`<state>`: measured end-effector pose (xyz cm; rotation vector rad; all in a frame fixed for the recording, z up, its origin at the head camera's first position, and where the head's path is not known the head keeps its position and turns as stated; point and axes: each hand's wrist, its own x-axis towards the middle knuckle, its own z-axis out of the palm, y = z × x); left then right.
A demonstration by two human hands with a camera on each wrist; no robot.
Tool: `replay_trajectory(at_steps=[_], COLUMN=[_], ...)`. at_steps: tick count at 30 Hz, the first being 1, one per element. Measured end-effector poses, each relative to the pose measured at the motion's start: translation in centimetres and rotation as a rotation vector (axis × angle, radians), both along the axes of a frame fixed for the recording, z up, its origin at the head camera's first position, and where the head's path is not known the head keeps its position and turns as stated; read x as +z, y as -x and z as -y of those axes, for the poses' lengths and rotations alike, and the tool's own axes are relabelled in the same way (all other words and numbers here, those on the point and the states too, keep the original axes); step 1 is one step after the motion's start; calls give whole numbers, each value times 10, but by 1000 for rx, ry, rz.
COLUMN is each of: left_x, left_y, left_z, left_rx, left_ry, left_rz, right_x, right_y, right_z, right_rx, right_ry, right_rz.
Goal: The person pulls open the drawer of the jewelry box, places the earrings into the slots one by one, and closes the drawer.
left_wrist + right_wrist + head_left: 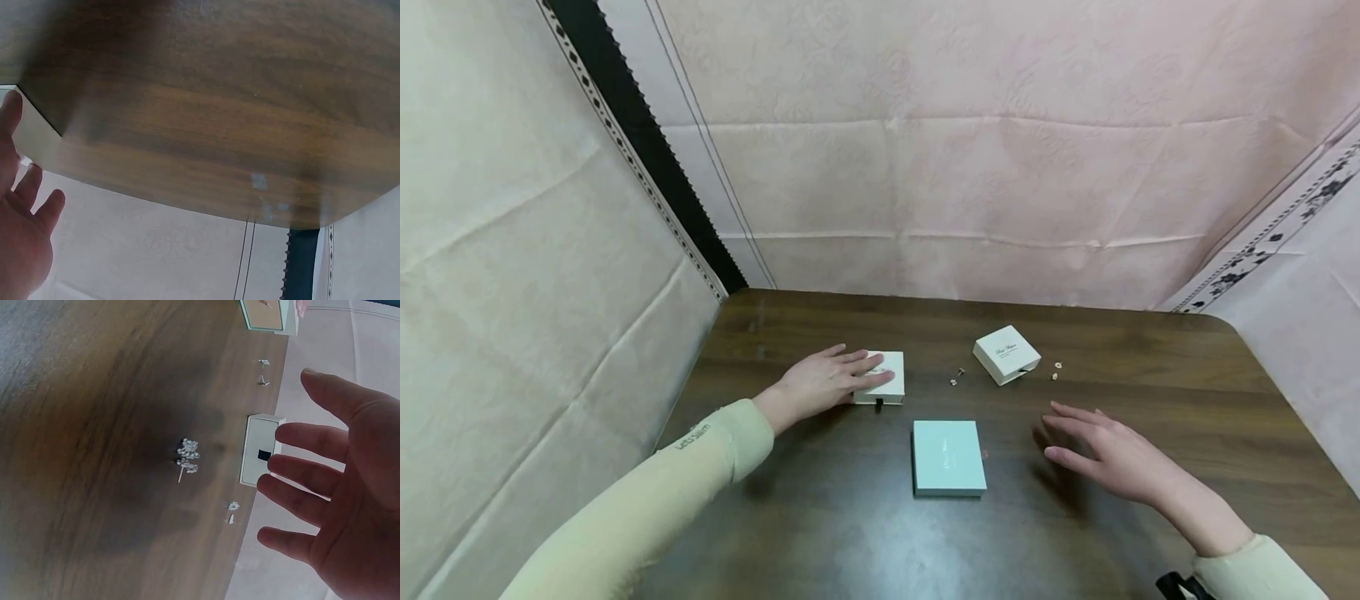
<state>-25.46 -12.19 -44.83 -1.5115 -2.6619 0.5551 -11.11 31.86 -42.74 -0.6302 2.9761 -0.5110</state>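
My left hand (823, 385) lies over a small white box (891, 364), its straight, spread fingers reaching across the lid. A short black tab shows at that box's near side. In the left wrist view, fingers (11, 112) overlap the box's edge (37, 134). My right hand (1112, 454) hovers over the table to the right, fingers extended and holding nothing. Below it, the right wrist view shows a cluster of sparkling stud earrings (187, 453), hidden by the hand in the head view. A second white box (1007, 353) with printed lettering sits turned at an angle farther back.
A flat mint-green box (950, 456) lies between the hands. Small stud earrings (954, 382) lie left of the angled box, and another pair (1056, 372) lies to its right. The brown wooden table (820, 517) meets pale cloth hangings (962, 183) at its back and sides.
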Motion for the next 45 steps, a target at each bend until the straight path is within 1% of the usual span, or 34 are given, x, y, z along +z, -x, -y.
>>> replay_trajectory(at_steps=[3,7,13,17,20,23,26,29,33,36,39,42,45], left_x=[0,-3,-13,-22,-26,-28,-28,-28,-24,-20,-17,-13,-10], left_y=[-2,-7,-18,-27,-34,-40,-45,-48,-47,-44,-37,-28,-19], left_z=[0,-2,-4,-7,-11,-17,-24,-30,-36,-36,-32,-30,-28], left_rx=[22,60,112,161,197,227,258,274,263,233,177,114,70], left_ry=[-15,-67,-226,-305,-330,-335,-321,-297,-253,-236,-243,-248,-236], left_rz=[-5,-11,-24,-62,-105,-151,-187,-222,-264,-257,-197,-101,-12], right_x=[2,5,7,8,9,9,8,8,11,13,15,17,19], right_y=[4,9,15,19,22,25,26,28,30,30,32,34,36], right_z=[2,5,10,13,16,17,19,20,21,21,22,24,27], right_rx=[11,27,31,37,40,42,45,50,48,49,63,75,83], right_ry=[-2,-8,-9,-4,2,3,0,-3,-9,-12,-15,-20,-20], right_rz=[-21,-33,-7,9,13,15,22,29,35,34,20,3,-7])
